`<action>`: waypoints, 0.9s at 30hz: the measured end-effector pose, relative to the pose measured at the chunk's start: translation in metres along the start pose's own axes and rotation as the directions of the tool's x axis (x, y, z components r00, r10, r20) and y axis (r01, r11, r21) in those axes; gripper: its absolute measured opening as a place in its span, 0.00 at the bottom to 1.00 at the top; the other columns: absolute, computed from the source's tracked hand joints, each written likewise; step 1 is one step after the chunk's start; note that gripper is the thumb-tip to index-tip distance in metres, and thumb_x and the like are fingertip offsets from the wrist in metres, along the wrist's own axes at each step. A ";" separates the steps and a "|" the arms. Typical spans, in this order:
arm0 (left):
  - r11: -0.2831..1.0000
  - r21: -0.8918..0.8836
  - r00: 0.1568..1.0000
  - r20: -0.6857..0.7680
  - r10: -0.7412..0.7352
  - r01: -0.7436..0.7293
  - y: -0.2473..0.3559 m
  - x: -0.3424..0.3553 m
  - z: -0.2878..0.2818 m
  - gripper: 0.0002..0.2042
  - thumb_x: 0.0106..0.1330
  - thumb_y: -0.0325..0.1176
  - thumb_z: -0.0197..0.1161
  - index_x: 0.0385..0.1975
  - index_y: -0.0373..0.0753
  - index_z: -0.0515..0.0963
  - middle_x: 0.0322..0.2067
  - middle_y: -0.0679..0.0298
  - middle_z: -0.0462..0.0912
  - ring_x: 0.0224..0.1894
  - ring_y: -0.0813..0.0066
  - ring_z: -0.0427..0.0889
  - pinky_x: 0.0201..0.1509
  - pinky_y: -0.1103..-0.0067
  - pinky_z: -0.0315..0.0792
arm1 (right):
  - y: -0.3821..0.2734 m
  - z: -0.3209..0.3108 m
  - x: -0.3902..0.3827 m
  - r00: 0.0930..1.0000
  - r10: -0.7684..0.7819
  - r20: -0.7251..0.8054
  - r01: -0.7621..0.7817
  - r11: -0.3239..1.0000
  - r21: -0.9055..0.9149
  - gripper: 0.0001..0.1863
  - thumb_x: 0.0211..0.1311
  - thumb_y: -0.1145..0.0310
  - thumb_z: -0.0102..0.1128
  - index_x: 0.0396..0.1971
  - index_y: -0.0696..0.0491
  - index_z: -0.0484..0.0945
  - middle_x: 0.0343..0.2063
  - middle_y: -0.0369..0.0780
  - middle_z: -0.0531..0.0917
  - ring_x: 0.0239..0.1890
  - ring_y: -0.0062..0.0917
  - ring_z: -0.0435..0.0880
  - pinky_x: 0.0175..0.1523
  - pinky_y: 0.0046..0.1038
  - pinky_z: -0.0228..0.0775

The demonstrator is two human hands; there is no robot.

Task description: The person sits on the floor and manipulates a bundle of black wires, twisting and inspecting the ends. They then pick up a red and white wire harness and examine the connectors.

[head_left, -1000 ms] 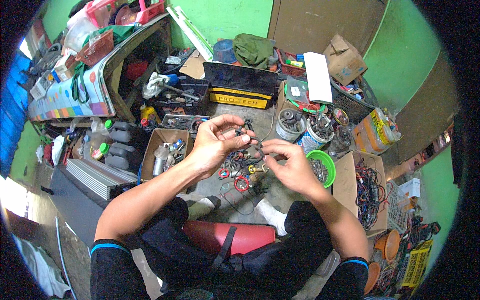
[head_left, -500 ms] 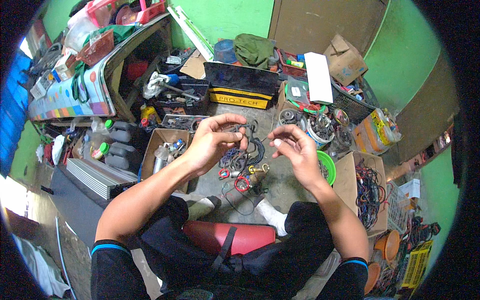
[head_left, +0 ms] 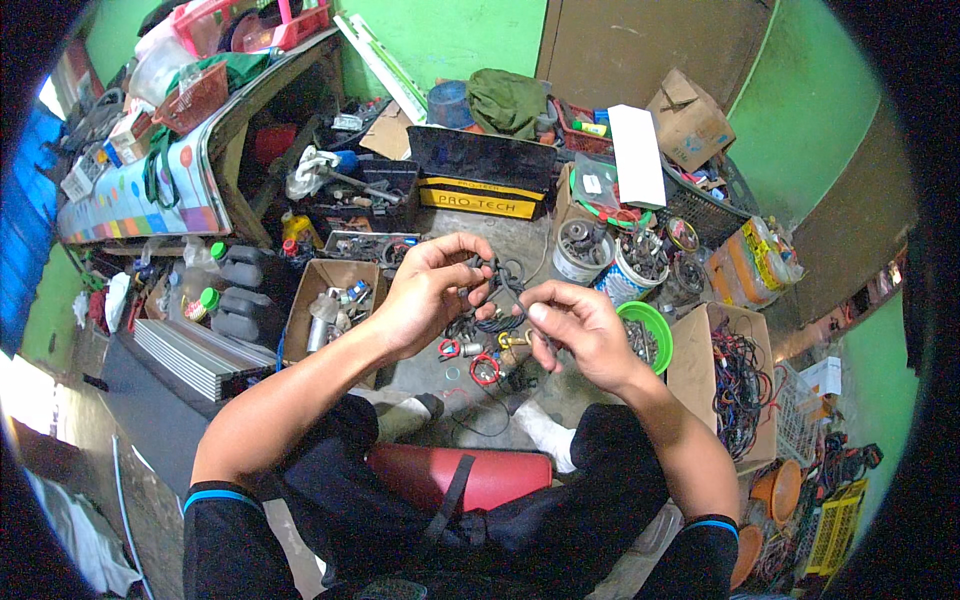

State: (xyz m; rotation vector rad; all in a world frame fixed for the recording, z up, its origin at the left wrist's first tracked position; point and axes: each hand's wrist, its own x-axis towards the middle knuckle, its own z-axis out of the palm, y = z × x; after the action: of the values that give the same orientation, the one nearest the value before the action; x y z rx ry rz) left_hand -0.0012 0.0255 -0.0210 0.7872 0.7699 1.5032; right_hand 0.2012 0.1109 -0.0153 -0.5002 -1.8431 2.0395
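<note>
My left hand (head_left: 430,290) is closed on a tangled dark cable (head_left: 511,285) in the middle of the view. Just right of it and a little lower, my right hand (head_left: 575,330) also grips the cable, with thumb and forefinger on a strand. Beneath both hands lies a pile of small parts and wires on the floor, including a red ring (head_left: 485,369), a brass-coloured fitting (head_left: 514,339) and a thin loose dark wire. Part of the pile is hidden by the hands and cable.
Around me stand a cardboard box of metal parts (head_left: 301,330), buckets of hardware (head_left: 582,258), a green basin (head_left: 660,326), a box of cables (head_left: 688,392), black jerrycans (head_left: 243,311) and a black-and-yellow case (head_left: 475,200). A red cushioned seat (head_left: 500,475) is beneath me.
My right hand opened and drew away from the cable half a second ago; now it has moved lower and closed on a strand. My left hand keeps its hold, shifted slightly.
</note>
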 end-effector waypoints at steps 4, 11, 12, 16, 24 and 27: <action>0.990 0.086 0.993 0.018 0.113 -0.115 -0.002 -0.005 0.007 0.06 0.63 0.26 0.57 0.38 0.35 0.72 0.30 0.65 0.73 0.28 0.82 0.71 0.33 0.79 0.69 | 0.005 0.010 0.002 0.953 -0.265 -0.145 0.215 0.933 -0.289 0.07 0.63 0.73 0.57 0.37 0.60 0.76 0.25 0.31 0.72 0.25 0.09 0.69 0.30 0.13 0.60; 0.852 0.448 0.955 0.013 0.298 -0.272 -0.014 -0.012 0.028 0.08 0.61 0.33 0.66 0.34 0.38 0.76 0.30 0.72 0.77 0.28 0.91 0.70 0.27 0.89 0.62 | 0.008 0.026 -0.001 0.845 -0.453 -0.284 0.367 0.878 -0.308 0.06 0.61 0.73 0.60 0.34 0.59 0.77 0.30 0.34 0.74 0.32 0.13 0.76 0.34 0.16 0.70; 0.848 0.455 0.951 -0.010 0.310 -0.272 -0.014 -0.011 0.028 0.08 0.61 0.33 0.65 0.36 0.37 0.77 0.31 0.72 0.78 0.29 0.90 0.71 0.28 0.89 0.62 | 0.007 0.026 0.000 0.837 -0.458 -0.300 0.365 0.875 -0.318 0.06 0.61 0.72 0.61 0.34 0.59 0.77 0.31 0.34 0.75 0.32 0.14 0.77 0.35 0.16 0.70; 0.817 0.538 0.955 -0.070 0.288 -0.207 -0.008 -0.007 0.021 0.11 0.63 0.33 0.64 0.40 0.34 0.79 0.32 0.66 0.82 0.32 0.86 0.77 0.30 0.86 0.69 | 0.002 0.020 0.000 0.893 -0.260 -0.368 0.240 0.966 -0.101 0.07 0.61 0.71 0.61 0.35 0.59 0.77 0.31 0.35 0.77 0.31 0.15 0.77 0.36 0.17 0.72; 0.769 0.606 0.948 -0.074 0.309 -0.203 0.001 -0.008 0.021 0.10 0.65 0.32 0.60 0.41 0.34 0.79 0.36 0.64 0.82 0.33 0.82 0.78 0.36 0.82 0.73 | 0.008 0.014 -0.001 0.925 -0.336 -0.176 0.221 0.854 -0.470 0.09 0.65 0.68 0.56 0.35 0.60 0.78 0.23 0.35 0.80 0.24 0.14 0.77 0.30 0.19 0.71; 0.741 0.635 0.956 -0.012 0.293 -0.219 -0.005 -0.011 0.024 0.10 0.64 0.32 0.62 0.41 0.34 0.79 0.37 0.66 0.82 0.35 0.84 0.77 0.37 0.83 0.73 | 0.009 0.018 0.001 0.912 -0.311 -0.268 0.206 0.912 -0.356 0.09 0.64 0.67 0.57 0.35 0.59 0.80 0.22 0.35 0.81 0.25 0.15 0.78 0.30 0.20 0.71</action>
State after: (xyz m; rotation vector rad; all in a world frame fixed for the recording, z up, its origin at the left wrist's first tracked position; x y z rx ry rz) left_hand 0.0224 0.0158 -0.0121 1.3669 1.3322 1.5483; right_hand 0.1913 0.0948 -0.0223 -0.5915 -1.9237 1.3961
